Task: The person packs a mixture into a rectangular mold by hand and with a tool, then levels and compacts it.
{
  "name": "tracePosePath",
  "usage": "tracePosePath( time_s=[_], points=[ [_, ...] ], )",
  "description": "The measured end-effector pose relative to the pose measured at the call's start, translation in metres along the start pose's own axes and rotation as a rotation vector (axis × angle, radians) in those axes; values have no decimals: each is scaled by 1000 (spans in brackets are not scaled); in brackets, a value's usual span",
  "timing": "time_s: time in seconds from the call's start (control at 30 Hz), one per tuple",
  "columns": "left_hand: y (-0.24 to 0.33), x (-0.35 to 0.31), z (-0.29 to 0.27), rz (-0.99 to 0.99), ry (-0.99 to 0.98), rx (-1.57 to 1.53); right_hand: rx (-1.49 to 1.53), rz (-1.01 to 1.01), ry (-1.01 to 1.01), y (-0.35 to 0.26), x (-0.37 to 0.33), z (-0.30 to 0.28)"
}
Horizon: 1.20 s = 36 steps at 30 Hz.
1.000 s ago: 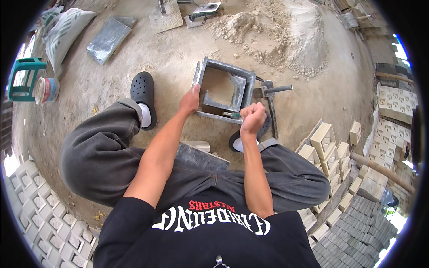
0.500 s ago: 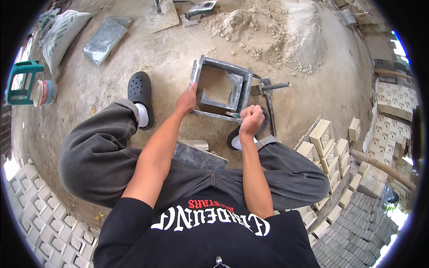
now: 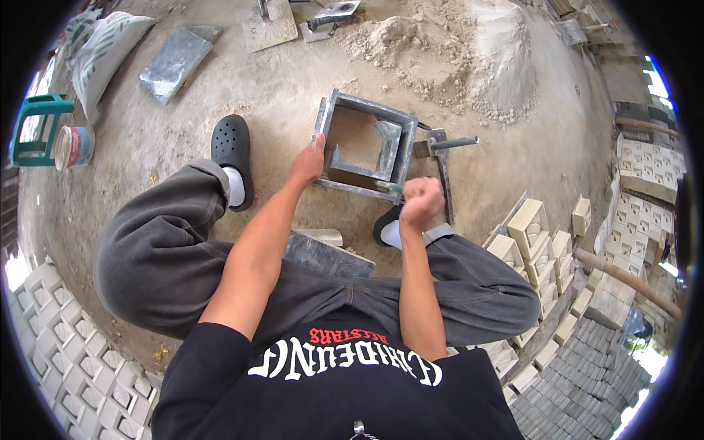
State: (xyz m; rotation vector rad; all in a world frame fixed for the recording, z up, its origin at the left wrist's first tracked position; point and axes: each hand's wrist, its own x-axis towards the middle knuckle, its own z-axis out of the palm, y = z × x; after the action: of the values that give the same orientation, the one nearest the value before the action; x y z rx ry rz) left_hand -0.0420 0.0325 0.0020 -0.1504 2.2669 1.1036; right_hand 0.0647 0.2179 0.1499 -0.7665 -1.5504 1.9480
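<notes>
My left hand is closed on the near left side of a square grey metal mould frame that rests on the ground between my feet. A smaller metal insert sits inside the frame, with ground-coloured surface showing through its middle. Over the frame's near right corner, my right hand is a fist around a small tool with a green handle. The tool's tip points left along the near wall, and its exact kind is too small to make out.
A hammer-like tool lies right of the frame. Beyond it rises a pile of pale powder. Pale cast blocks are stacked at my right knee. A metal plate, green stool and bucket are on the left.
My right hand has shifted a little to the right with the green-handled tool, drawing it along the frame's near wall. My left hand keeps its grip on the frame.
</notes>
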Motion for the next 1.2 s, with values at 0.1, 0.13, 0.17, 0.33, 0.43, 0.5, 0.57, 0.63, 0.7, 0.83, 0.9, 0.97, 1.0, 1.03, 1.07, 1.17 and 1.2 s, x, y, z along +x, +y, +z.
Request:
tracePosePath(
  time_s=[0.1, 0.13, 0.17, 0.33, 0.43, 0.5, 0.57, 0.63, 0.7, 0.83, 0.9, 0.97, 1.0, 1.03, 1.07, 1.17, 1.2],
  points=[
    [-6, 4, -3, 30, 18, -18, -43, 79, -19, -5, 10, 12],
    [-7, 1, -4, 47, 30, -21, -16, 45, -60, -14, 8, 14],
    [-6, 0, -5, 40, 34, -22, 12, 11, -102, -19, 5, 15],
    [-6, 0, -4, 60, 36, -42, -68, 50, -42, 9, 3, 10],
    [0, -4, -6, 70, 24, -35, -10, -23, -20, -12, 1, 16],
    [-4, 0, -5, 57, 19, -39, -11, -76, 67, -9, -10, 24],
    [-3, 3, -3, 65, 4, -46, -105, -3, 50, 5, -12, 32],
    [-8, 1, -5, 60, 13, -47, -108, 73, 55, -3, -6, 35],
    [-3, -2, -7, 63, 4, -41, -42, -11, 80, -16, -10, 38],
    [-1, 1, -3, 27, -32, -34, -129, -49, 31, 18, -11, 24],
    [-6, 3, -7, 47, -16, -53, -48, 112, 1, -10, -3, 41],
    [-6, 1, -9, 62, -5, -67, -59, 3, 49, -24, -8, 43],
    [-4, 2, -8, 67, -8, -67, 21, 26, 45, -20, -12, 36],
    [0, -1, -4, 77, -26, -67, 7, -98, 53, -3, -14, 27],
    [0, -2, -2, 81, -34, -66, -58, -58, 31, 7, -13, 26],
    [-5, 0, -7, 86, 4, -77, -91, 100, 20, -9, -10, 36],
    [-6, 0, -8, 71, -22, -61, -47, 69, 54, -21, -10, 40]
  ],
)
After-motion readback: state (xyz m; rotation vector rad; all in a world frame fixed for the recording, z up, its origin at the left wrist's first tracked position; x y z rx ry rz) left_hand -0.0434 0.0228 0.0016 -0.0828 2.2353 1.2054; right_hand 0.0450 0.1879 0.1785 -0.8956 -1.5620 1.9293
